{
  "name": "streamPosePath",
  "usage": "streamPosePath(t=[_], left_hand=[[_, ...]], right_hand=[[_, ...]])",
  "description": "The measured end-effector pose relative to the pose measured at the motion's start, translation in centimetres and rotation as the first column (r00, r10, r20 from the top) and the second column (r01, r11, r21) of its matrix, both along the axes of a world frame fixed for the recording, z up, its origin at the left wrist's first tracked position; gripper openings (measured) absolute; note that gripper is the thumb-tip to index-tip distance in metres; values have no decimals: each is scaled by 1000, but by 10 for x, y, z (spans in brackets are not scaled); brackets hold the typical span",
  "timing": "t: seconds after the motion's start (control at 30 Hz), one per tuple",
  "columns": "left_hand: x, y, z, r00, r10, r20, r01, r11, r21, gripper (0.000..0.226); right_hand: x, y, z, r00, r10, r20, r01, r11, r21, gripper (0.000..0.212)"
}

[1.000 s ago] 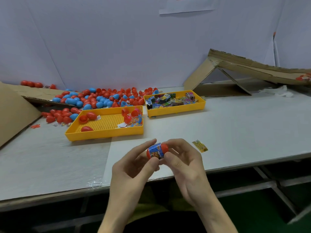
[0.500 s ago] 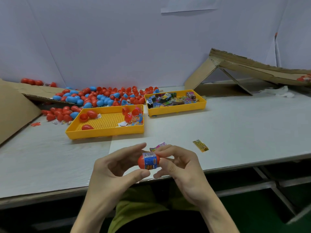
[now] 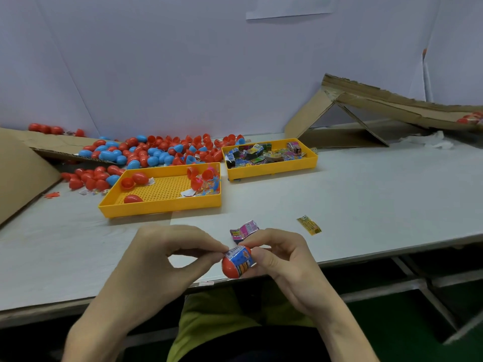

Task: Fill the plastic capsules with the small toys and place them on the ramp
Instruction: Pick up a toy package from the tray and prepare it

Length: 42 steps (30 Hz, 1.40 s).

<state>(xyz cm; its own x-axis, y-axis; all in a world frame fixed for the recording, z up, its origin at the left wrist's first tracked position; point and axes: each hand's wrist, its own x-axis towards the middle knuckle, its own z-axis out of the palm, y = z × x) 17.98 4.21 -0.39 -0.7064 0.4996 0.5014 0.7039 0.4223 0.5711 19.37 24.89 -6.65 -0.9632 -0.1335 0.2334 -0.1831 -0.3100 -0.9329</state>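
A red capsule [image 3: 231, 266] wrapped in a blue printed label [image 3: 241, 260] is held over the table's front edge. My right hand [image 3: 282, 267] grips it from the right. With thumb and forefinger, my left hand [image 3: 162, 259] pinches the label's upper edge. A pink packet [image 3: 244, 230] lies on the table just behind the capsule. The cardboard ramp [image 3: 386, 103] stands at the back right, with red capsules [image 3: 470, 118] at its far right end.
Two yellow trays sit mid-table: a near one [image 3: 159, 205] with a few red capsules and toys, a far one [image 3: 271, 169] full of printed packets. Red and blue capsule halves [image 3: 146, 152] are heaped behind them. A yellow packet [image 3: 309, 225] lies to the right. Cardboard [image 3: 18, 168] leans at the left.
Both hands drew the capsule nearer the table's front edge and turned it. The pink packet behind it came into view. My left fingers shifted onto the label's top edge.
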Motion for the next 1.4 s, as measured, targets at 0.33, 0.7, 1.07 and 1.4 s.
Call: streamPosePath(t=[0.33,0.7,1.07,1.4], left_hand=[[-5,3,1,972,25,-234,-59,988,-141,14],[-8,6,1,969,-33,-247,-19,979,-204,14],[-11,5,-14,962,37,-269,-61,995,-85,19],[-10,7,-23,994,-6,106,-14,982,188,44]], right_hand=[[0,-4,6,999,23,37,-21,999,-48,30],[-2,-3,6,993,-1,116,9,998,-67,27],[-1,-9,6,995,-53,90,50,998,25,27],[-2,-10,4,993,-109,49,112,992,-54,46]])
